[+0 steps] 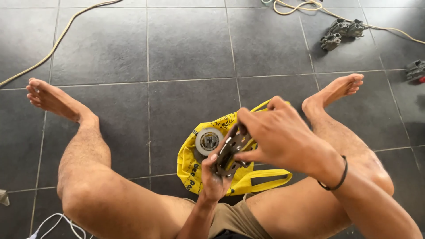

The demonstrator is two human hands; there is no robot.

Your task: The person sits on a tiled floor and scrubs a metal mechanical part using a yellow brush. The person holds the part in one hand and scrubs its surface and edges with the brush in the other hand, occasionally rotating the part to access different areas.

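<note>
Metal plate (230, 155) with holes, gripped from below by left hand (213, 179); right hand (276, 135) pinches its top edge.

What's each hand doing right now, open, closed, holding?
Left hand: closed, gripping the grey metal disc from below.
Right hand: closed, fingers pinching the same disc from above, over the yellow bag.

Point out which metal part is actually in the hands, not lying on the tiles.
The perforated metal disc, gripped by the left hand and right hand above the yellow bag; the grey castings lie untouched far off.
</note>
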